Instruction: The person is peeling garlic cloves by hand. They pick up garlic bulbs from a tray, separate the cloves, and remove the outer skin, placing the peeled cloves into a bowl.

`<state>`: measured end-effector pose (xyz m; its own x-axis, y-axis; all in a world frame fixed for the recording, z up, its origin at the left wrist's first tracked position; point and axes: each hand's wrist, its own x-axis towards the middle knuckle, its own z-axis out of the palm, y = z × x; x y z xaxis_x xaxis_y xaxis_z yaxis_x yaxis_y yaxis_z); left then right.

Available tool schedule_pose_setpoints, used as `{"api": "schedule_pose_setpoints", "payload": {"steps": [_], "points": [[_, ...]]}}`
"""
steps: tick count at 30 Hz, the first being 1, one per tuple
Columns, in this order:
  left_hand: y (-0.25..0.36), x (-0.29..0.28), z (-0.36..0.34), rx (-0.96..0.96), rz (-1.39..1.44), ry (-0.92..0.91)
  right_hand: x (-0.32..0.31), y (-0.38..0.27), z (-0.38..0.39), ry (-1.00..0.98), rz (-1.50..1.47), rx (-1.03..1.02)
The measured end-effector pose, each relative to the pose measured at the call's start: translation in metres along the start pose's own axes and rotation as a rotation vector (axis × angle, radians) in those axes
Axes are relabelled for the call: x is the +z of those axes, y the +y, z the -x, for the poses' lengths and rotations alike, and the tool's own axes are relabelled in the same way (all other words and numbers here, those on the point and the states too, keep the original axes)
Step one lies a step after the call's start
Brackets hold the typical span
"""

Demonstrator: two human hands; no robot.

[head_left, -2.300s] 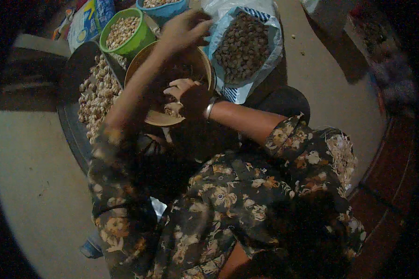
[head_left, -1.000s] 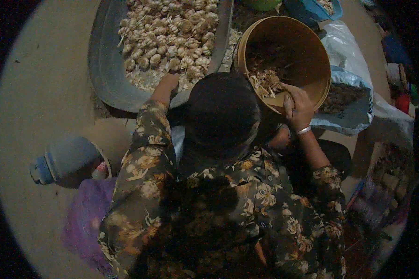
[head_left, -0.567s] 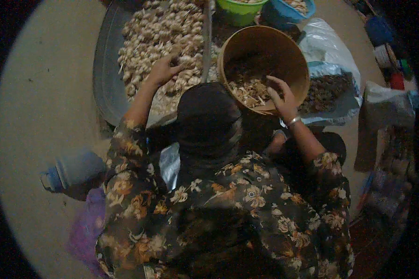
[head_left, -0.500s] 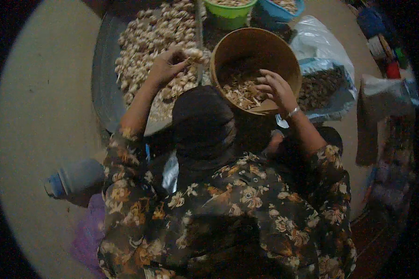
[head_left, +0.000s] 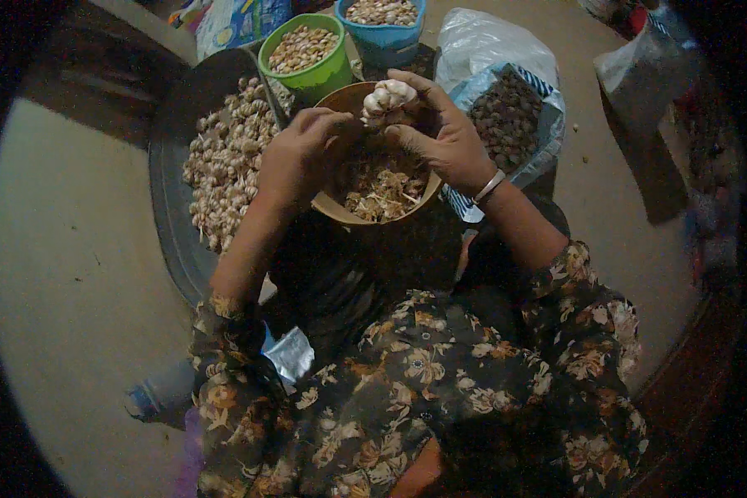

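A whitish garlic bulb is gripped between the thumb and fingers of my right hand, above the round brown tub. Close to the bulb's left side is my left hand, its fingers curled in and pressed together. What those fingers pinch, if anything, cannot be made out. Dry skins and stalk bits lie in the bottom of the tub. To the left, a heap of garlic bulbs covers part of a wide grey tray.
Beyond the tub stand a green bucket and a blue bucket, both holding cloves. At the right sits an open bag of dark lumps, beside a white plastic sack. A bottle lies at the lower left.
My left hand has moved from over the bulb heap to the tub. My right hand has risen from inside the tub and now grips a garlic bulb. The view has shifted.
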<state>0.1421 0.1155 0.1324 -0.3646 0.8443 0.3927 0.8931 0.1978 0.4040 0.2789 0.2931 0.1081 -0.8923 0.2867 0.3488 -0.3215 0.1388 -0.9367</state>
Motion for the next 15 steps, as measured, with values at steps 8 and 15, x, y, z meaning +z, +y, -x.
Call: {"api": "schedule_pose_setpoints", "payload": {"steps": [8, 15], "points": [[0.045, -0.010, -0.041, -0.023, 0.053, -0.020, -0.008, -0.006, 0.007, 0.201, -0.052, 0.151], [0.022, 0.053, -0.040, 0.092, 0.584, 0.093, 0.001, 0.003, 0.010, 0.339, 0.019, 0.181]]}}
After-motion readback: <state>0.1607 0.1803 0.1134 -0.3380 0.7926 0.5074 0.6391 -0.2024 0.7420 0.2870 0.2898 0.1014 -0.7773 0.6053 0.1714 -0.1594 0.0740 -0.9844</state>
